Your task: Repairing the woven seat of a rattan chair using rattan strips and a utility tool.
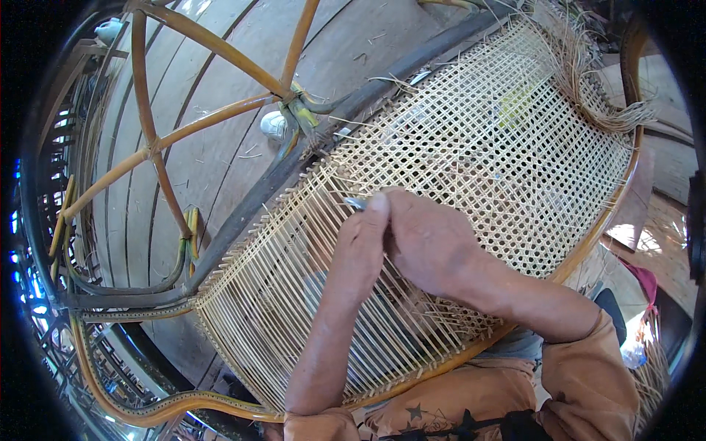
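Pale wooden planks (213, 165) spread across the far left. Close together, left hand (360, 246) and right hand (434, 239) have fingers curled in; a slim metal tool (355, 202) juts leftward past the thumbs, though which hand grips it I cannot tell. Beneath them lies the cane panel (559, 154), long axis running near left to far right: parallel strands (272, 272) left, nearer the left hand; open mesh right.

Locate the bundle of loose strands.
In the head view, the bundle of loose strands lies at upper right, along the right end of the woven panel, above and right of the right hand.
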Demonstrator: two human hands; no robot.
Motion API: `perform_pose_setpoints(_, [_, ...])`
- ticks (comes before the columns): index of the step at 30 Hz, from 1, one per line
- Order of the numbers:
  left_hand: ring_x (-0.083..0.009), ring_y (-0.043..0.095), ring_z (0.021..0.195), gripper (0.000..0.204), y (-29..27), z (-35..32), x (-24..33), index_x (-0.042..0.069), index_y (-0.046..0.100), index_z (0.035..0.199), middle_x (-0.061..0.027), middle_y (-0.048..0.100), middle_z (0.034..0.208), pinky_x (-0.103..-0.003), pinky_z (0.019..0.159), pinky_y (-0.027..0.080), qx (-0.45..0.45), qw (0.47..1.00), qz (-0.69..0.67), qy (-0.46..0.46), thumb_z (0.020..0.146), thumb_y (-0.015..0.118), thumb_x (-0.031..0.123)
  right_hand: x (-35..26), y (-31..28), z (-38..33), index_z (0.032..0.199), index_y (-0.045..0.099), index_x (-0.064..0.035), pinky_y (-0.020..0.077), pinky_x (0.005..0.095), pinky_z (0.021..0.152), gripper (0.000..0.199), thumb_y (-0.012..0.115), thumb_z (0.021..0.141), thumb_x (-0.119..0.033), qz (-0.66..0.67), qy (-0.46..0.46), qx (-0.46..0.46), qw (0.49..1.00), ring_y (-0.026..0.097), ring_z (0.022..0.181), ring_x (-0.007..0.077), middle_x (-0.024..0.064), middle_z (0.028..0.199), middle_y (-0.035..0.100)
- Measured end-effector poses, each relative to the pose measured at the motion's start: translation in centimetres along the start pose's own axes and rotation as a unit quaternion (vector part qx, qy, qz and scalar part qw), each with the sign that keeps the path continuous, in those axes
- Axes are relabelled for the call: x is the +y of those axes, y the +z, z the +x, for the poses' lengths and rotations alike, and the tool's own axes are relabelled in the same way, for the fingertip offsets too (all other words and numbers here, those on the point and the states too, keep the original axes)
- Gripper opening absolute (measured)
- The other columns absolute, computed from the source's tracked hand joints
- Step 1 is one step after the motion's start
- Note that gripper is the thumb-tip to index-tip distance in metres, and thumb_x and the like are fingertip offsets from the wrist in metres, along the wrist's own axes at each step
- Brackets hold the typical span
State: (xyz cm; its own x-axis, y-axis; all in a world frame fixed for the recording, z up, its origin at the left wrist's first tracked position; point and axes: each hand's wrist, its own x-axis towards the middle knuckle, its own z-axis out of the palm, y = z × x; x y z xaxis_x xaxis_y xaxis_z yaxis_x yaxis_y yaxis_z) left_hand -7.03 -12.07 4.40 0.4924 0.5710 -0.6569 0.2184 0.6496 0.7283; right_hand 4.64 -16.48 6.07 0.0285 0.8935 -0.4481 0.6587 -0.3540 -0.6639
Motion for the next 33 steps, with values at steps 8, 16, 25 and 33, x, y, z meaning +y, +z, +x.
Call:
perform_pose_setpoints(8, [-0.0183, 0.057, 0.079, 0.054, -2.1, 0.8, -0.1, 0.002, 0.054, 0.100, -0.0087, 0.056, 0.086, -0.032, 0.075, 0.049, 0.188, 0.909, -0.364, 0.077, 0.096, 0.031, 0.050, 0.4, -2.5, 2.4, 0.109, 0.052, 0.0011, 0.0431, 0.0373, 0.090, 0.029, 0.052, 0.087, -0.017, 0.117, -0.216, -0.014, 0.969, 0.056, 0.098, 0.0301, 0.0161, 0.103, 0.057])
perform_pose_setpoints(16, [-0.0127, 0.052, 0.069, 0.044, -7.8, 5.6, 4.8, 0.005, 0.058, 0.086, -0.0022, 0.051, 0.069, -0.027, 0.063, 0.042, -0.032, 0.985, 0.169, -0.017, 0.093, 0.036, 0.043, 7.3, -3.2, 12.7, 0.093, 0.057, 0.0036, 0.0460, 0.0360, 0.068, 0.023, 0.051, 0.089, -0.018, -0.113, -0.034, 0.034, 0.992, 0.058, 0.075, 0.0214, 0.0131, 0.087, 0.062])
perform_pose_setpoints(25, [-0.0335, 0.062, 0.077, 0.027, -5.6, 10.7, 6.0, -0.001, 0.060, 0.087, -0.0179, 0.064, 0.081, -0.043, 0.071, 0.048, -0.054, 0.710, 0.684, 0.159, 0.088, 0.048, 0.024, 7.7, -4.0, 11.2, 0.086, 0.059, -0.0042, 0.0382, 0.0236, 0.053, 0.019, 0.052, 0.092, -0.021, 0.239, -0.024, 0.040, 0.970, 0.042, 0.056, 0.0074, -0.0019, 0.065, 0.049])
perform_pose_setpoints(33, [-0.0333, 0.065, 0.082, 0.024, -2.2, 12.9, 6.6, 0.003, 0.067, 0.087, -0.0182, 0.067, 0.088, -0.044, 0.070, 0.052, -0.046, 0.633, 0.763, 0.125, 0.082, 0.049, 0.017, 7.1, -3.5, 9.2, 0.086, 0.061, -0.0015, 0.0422, 0.0316, 0.058, 0.022, 0.055, 0.085, -0.023, 0.092, 0.091, 0.076, 0.989, 0.052, 0.060, 0.0168, 0.0098, 0.066, 0.057])
